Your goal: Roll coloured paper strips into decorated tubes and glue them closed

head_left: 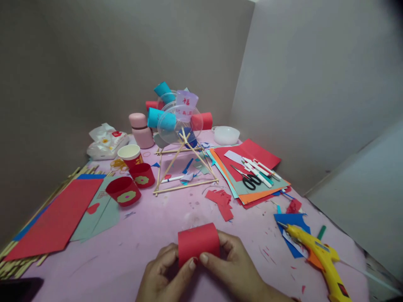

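Between my two hands, low in the middle of the head view, is a red paper tube (pixel 199 242) lying on its side. My left hand (pixel 168 272) closes on its left end, thumb on the lower front edge. From the right, my right hand (pixel 234 264) grips the other end, its thumb pressed on the same edge beside the left thumb. Beyond them stands a Ferris wheel model (pixel 180 126) of wooden sticks and clear plastic discs, hung with blue, red and purple paper tubes. Two red paper rings (pixel 123 191) with flower cut-outs sit to its left.
A yellow glue gun (pixel 315 247) lies at the right on blue paper scraps. Black-handled scissors (pixel 252 182) and several white markers (pixel 260 170) rest on stacked coloured paper (pixel 264 153). At the left, red sheets (pixel 56 214) cover wooden sticks. Behind are a paper cup (pixel 129 154) and a pink flask (pixel 141 132).
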Action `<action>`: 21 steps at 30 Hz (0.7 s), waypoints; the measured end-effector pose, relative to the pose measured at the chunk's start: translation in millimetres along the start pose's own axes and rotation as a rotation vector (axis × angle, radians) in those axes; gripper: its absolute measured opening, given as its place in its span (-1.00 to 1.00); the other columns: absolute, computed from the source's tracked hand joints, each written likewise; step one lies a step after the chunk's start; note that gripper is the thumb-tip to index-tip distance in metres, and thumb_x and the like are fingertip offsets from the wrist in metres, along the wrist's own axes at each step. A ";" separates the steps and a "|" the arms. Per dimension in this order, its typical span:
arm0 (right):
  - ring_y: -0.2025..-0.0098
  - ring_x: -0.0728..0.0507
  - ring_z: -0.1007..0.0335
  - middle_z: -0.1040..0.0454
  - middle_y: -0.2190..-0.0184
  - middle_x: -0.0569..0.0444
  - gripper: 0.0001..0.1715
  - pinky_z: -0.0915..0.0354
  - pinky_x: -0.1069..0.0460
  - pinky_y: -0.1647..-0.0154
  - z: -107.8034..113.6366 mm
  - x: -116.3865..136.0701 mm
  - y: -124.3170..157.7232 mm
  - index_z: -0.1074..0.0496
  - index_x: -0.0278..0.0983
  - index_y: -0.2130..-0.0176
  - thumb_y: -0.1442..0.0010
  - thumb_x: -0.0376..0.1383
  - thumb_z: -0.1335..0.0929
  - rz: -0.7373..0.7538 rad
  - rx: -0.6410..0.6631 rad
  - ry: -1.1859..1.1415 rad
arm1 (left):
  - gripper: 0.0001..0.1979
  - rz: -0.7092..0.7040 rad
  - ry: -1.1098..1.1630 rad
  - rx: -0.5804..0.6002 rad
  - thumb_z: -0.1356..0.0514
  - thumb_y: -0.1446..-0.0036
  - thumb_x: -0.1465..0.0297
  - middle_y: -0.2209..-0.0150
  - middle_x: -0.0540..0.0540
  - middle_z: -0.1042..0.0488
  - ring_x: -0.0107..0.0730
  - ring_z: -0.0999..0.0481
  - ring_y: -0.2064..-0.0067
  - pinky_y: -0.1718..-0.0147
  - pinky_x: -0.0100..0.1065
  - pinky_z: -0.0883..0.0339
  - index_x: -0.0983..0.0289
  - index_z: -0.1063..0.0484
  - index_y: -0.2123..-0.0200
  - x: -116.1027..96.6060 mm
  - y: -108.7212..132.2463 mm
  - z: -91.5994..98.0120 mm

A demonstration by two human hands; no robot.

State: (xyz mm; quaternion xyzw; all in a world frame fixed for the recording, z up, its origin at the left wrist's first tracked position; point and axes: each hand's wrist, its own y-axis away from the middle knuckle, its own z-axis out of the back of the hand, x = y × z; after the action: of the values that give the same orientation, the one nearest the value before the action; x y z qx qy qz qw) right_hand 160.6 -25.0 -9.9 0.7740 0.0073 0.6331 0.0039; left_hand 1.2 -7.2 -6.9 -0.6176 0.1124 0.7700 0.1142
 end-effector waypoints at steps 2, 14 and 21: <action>0.36 -0.12 -0.43 -0.59 0.41 -0.02 -0.69 -0.30 0.02 0.28 3.6 -0.1 -1.2 -0.54 -0.35 0.31 0.06 -0.20 -0.47 -0.050 0.001 -0.104 | -0.78 -0.012 -0.007 0.020 -0.24 -0.01 0.26 0.28 0.07 -0.58 -0.24 -0.52 0.22 0.19 -0.38 -0.37 0.15 -0.57 0.26 -1.3 -1.1 4.6; 0.37 -0.09 -0.45 -0.58 0.42 0.00 -0.67 -0.28 0.04 0.27 7.1 -2.5 -2.8 -0.53 -0.37 0.27 0.03 -0.21 -0.48 -0.135 0.093 -0.286 | -0.84 0.144 0.193 0.038 -0.25 0.02 0.26 0.42 0.04 -0.57 -0.30 -0.49 0.32 0.32 -0.44 -0.34 0.15 -0.61 0.39 -10.4 -2.7 10.0; 0.36 -0.09 -0.46 -0.59 0.40 -0.01 -0.62 -0.29 0.04 0.27 6.2 -0.3 -4.2 -0.52 -0.38 0.26 0.10 -0.22 -0.52 -0.121 0.087 -0.289 | -0.80 0.144 0.090 -0.043 -0.25 0.04 0.23 0.53 -0.01 -0.50 -0.37 -0.41 0.42 0.41 -0.49 -0.29 0.21 -0.54 0.56 -8.4 -1.6 10.8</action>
State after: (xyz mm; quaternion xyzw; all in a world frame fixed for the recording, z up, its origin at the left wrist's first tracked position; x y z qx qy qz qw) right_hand 166.6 -20.9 -11.5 0.8545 0.0804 0.5130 0.0096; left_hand -6.6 -2.6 3.5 -0.6442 0.1451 0.7499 0.0403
